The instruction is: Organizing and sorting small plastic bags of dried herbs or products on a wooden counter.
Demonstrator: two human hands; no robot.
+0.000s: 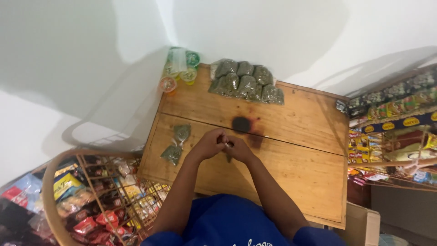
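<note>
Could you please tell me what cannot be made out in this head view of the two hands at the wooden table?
- What the left hand and right hand pinch between them: too small, covered by fingers.
- Contents of the small bags beside the left hand: blurred, only green.
- Dark patch on the table: stain or object, unclear.
- Wire rack: cut off by the right edge.

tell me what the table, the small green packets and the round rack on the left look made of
Table: wood, warm brown planks with visible grain and seams, a dark scorch-like stain near the hands.
Small green packets: likely thin clear plastic, glossy highlights over dried green contents.
Round rack: seemingly a cane or wooden hoop with thin bars, possibly wire; too small to be sure.
</note>
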